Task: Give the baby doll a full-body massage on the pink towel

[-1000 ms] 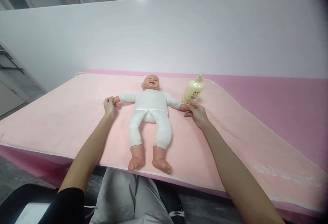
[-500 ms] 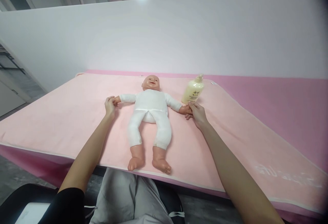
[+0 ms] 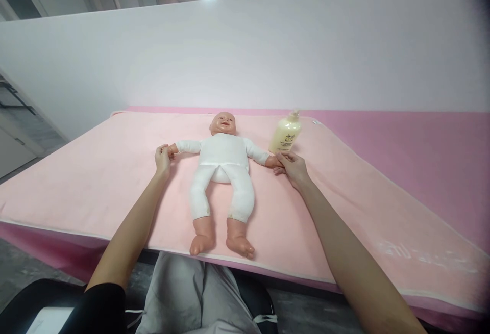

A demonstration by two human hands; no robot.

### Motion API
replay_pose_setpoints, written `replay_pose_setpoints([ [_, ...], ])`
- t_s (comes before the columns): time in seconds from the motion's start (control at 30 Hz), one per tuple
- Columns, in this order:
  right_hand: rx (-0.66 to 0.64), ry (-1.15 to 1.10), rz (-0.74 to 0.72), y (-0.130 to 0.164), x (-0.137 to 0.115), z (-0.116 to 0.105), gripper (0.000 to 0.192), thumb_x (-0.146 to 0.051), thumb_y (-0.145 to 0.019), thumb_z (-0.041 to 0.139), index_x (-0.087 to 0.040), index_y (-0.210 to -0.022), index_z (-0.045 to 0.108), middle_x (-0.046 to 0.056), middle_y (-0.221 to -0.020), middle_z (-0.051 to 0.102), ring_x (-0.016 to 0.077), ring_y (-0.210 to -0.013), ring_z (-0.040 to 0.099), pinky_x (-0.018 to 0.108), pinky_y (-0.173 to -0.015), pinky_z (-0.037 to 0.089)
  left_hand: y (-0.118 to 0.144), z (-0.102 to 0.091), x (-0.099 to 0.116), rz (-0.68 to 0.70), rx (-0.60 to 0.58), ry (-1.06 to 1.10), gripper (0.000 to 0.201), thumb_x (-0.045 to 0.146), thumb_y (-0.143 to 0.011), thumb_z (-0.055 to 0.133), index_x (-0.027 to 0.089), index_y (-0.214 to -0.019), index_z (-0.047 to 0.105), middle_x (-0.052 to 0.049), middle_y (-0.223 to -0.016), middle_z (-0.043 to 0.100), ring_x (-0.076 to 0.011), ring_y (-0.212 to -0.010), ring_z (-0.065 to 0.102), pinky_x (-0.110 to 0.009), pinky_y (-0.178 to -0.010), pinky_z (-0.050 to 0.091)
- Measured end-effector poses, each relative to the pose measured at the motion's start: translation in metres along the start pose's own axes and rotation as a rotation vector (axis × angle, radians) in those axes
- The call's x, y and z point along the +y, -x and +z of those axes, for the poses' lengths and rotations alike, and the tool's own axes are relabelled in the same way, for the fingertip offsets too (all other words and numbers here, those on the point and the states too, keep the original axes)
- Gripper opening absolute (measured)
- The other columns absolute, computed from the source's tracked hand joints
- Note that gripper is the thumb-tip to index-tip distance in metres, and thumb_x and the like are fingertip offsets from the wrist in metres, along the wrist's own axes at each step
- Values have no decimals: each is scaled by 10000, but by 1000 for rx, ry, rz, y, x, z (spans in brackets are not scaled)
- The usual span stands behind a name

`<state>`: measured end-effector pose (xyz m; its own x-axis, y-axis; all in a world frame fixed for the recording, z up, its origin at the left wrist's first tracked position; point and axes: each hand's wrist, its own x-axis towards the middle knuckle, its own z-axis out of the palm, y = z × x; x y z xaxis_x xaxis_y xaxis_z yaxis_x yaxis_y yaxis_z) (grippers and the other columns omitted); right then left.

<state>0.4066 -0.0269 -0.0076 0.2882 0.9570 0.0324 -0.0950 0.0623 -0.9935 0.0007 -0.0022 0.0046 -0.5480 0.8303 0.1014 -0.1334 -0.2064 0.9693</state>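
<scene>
A baby doll [image 3: 225, 153] with a white cloth body lies on its back, arms stretched out sideways and feet toward me. My left hand [image 3: 163, 159] is closed around the doll's hand on the left side. On the other side, my right hand [image 3: 293, 167] pinches the doll's other hand between thumb and fingers. Just beyond my right hand stands a pale yellow pump bottle [image 3: 285, 134], slightly tilted in view, with dark print on its front.
Under the doll is a light pink towel [image 3: 115, 181] spread over a darker pink table cover [image 3: 421, 155]. A white partition wall [image 3: 245, 53] rises behind the table. My legs in grey trousers [image 3: 191, 293] are at the near edge.
Both hands keep hold of the doll's hands. The doll's arm on the right and my right hand have shifted very slightly left, along with a small shift of the whole view.
</scene>
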Motion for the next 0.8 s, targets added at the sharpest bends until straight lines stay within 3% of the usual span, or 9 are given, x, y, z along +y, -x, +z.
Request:
replay_pose_setpoints([
  [0.2, -34, -46, 2, -5, 4, -4, 275, -159, -710, 701, -127, -966, 606, 74, -1021, 598, 110, -550, 632, 252, -512, 604, -3, -1, -3, 4, -8, 4, 280, 177, -680, 497, 164, -959, 517, -19, -758, 561, -99, -524, 528, -226, -494, 448],
  [0.3, -61, -64, 11, -7, 6, -5, 369, -91, -701, 668, -149, -1055, 585, 71, -1051, 579, 133, -682, 670, 275, -665, 624, -4, -2, -4, -2, -10, -2, 285, 176, -675, 505, 166, -959, 522, -19, -764, 564, -101, -535, 536, -225, -502, 453],
  [0.4, -63, -58, 16, -8, 7, -5, 411, -68, -705, 635, -160, -1099, 567, 65, -1041, 571, 129, -690, 670, 302, -731, 619, -4, -2, -3, 1, -12, -1, 288, 175, -674, 501, 170, -961, 519, -14, -760, 565, -98, -535, 534, -222, -506, 451],
  [0.8, -11, -42, 29, -5, 2, 1, 356, -81, -719, 628, -155, -1059, 553, 34, -906, 588, 107, -583, 642, 269, -602, 618, -5, -1, -6, 33, -24, -1, 174, 232, -781, 516, 172, -944, 503, -6, -773, 562, -76, -493, 521, -217, -496, 446],
])
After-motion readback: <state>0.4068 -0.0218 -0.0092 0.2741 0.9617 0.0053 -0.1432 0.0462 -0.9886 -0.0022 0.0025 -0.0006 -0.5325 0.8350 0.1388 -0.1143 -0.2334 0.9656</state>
